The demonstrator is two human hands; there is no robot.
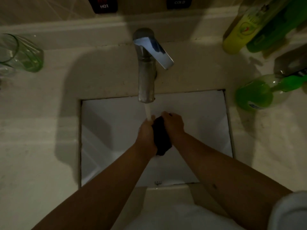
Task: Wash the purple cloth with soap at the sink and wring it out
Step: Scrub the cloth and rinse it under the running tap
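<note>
The purple cloth (162, 138) looks almost black in this dim light and is bunched into a long wad between my two hands over the white sink basin (106, 130). My left hand (146, 131) grips its left side and my right hand (173, 124) curls over its top end. A thin stream of water (147, 112) runs from the metal faucet (146, 77) and lands on my left hand's fingers beside the cloth. The cloth's lower end hangs free below my hands.
A green glass (21, 53) stands on the counter at the left. Yellow and green bottles (245, 34) stand at the back right, and a green soap bottle (259, 93) lies right of the basin. HOT (104, 5) and COLD (179, 2) labels sit on the wall.
</note>
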